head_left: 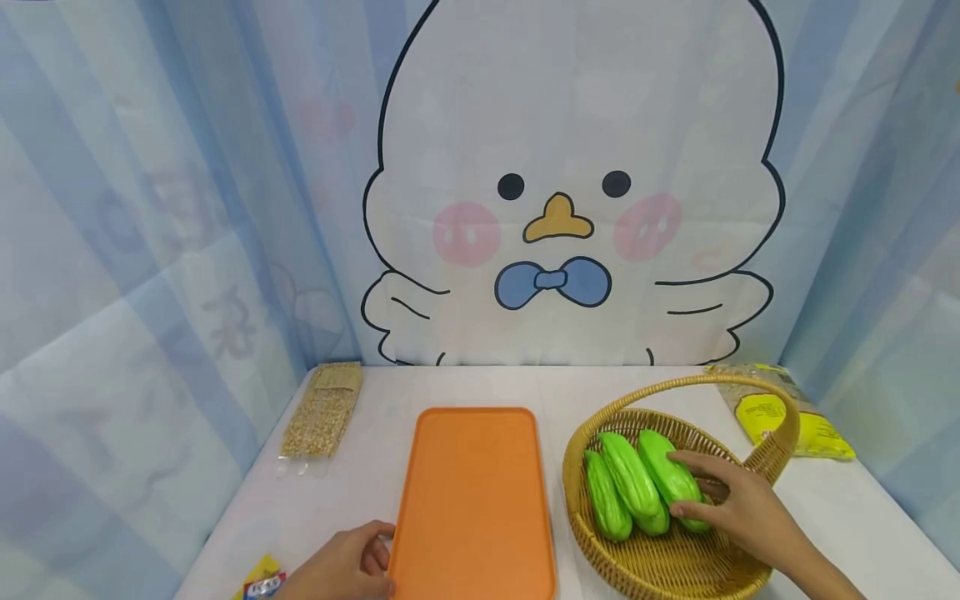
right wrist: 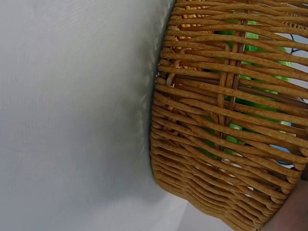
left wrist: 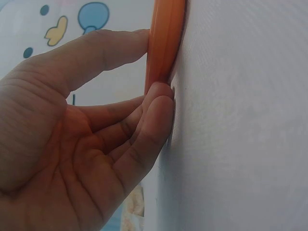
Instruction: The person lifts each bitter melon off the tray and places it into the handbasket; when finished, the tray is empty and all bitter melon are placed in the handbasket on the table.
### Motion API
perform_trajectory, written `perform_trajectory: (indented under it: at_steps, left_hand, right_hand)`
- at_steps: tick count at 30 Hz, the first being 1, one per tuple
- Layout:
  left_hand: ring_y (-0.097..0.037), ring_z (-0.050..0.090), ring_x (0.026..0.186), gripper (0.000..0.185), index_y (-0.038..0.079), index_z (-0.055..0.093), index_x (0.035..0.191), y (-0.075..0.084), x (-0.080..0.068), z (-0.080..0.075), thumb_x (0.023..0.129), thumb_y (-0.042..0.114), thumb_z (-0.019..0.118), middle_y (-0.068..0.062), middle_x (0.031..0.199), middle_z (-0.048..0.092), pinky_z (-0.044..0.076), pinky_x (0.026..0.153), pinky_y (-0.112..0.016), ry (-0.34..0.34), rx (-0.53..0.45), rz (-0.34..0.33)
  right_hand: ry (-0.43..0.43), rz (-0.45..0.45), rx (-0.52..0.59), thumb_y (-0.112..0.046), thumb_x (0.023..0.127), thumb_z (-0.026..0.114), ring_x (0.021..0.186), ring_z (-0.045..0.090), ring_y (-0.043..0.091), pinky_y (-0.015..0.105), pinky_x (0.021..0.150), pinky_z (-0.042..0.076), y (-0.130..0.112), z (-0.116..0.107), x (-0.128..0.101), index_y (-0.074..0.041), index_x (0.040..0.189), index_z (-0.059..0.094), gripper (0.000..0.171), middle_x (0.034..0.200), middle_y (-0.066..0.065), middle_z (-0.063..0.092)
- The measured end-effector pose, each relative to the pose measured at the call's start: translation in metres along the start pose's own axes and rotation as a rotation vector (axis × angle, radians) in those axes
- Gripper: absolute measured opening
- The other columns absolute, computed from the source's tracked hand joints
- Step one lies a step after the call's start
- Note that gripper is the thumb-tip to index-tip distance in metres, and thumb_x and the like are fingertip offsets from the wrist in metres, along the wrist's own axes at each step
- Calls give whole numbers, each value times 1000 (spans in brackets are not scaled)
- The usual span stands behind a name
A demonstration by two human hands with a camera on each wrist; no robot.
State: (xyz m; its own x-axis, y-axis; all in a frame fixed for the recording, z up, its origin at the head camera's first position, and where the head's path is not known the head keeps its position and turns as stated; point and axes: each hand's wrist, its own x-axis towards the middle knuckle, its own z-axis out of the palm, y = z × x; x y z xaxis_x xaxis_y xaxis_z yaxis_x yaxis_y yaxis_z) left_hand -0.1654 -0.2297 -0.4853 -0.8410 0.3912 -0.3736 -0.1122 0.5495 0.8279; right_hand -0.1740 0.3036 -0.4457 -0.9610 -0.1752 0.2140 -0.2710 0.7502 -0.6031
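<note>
Three bright green, ridged gourds lie side by side in a wicker basket (head_left: 697, 575) at the right. My right hand (head_left: 742, 504) reaches in over the rim and grips the rightmost green gourd (head_left: 660, 462), thumb and fingers on it. In the right wrist view, the basket's woven side (right wrist: 226, 110) hides most of that hand, and green shows through the gaps. At the left edge of an orange tray (head_left: 472, 500), my left hand (head_left: 345, 558) holds the rim. The left wrist view shows the thumb and curled fingers of the left hand (left wrist: 101, 120) at the tray's edge (left wrist: 166, 43).
The basket's tall handle (head_left: 675, 383) arches over its far side. Behind it lies a yellow-labelled bag (head_left: 787, 417). A clear packet of grains (head_left: 322, 412) lies at the back left, a small yellow packet (head_left: 262, 575) near the left hand. Curtains stand around the white table.
</note>
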Motion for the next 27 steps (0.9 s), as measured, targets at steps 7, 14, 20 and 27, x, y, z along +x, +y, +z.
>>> perform_trajectory:
  at_steps: [7, 14, 20, 27]
  left_hand:
    - [-22, 57, 78, 65, -10, 48, 134, 3, -3, 0, 77, 4, 77, -7, 88, 56, 49, 66, -31, -5, 13, 47]
    - [-19, 56, 83, 76, -12, 41, 139, 7, -10, -5, 79, 13, 81, -3, 101, 55, 49, 71, -33, 72, 203, 139]
    - [-32, 53, 111, 97, 3, 35, 148, 20, -29, -11, 75, 43, 84, -15, 129, 48, 47, 86, -55, 368, 531, 242]
    - [-48, 28, 133, 118, 21, 19, 157, 17, -41, -22, 66, 70, 76, -17, 153, 27, 17, 93, -77, 724, 911, 469]
  right_hand:
    - [-9, 27, 25, -43, 74, 82, 104, 66, 34, 31, 77, 56, -3, -2, 0, -13, 137, 59, 73, 138, 20, 54]
    - [151, 35, 47, -31, 87, 76, 108, 62, 6, 17, 73, 52, -6, -27, -20, -12, 139, 57, 58, 146, 11, 47]
    - [328, 72, -165, -21, 95, 68, 121, 52, 13, 31, 88, 51, 7, -63, -59, 1, 136, 56, 48, 135, 6, 55]
    - [193, 90, -535, -51, 81, 77, 122, 27, 62, 78, 96, 15, 69, -78, -89, -4, 154, 27, 100, 143, 39, 27]
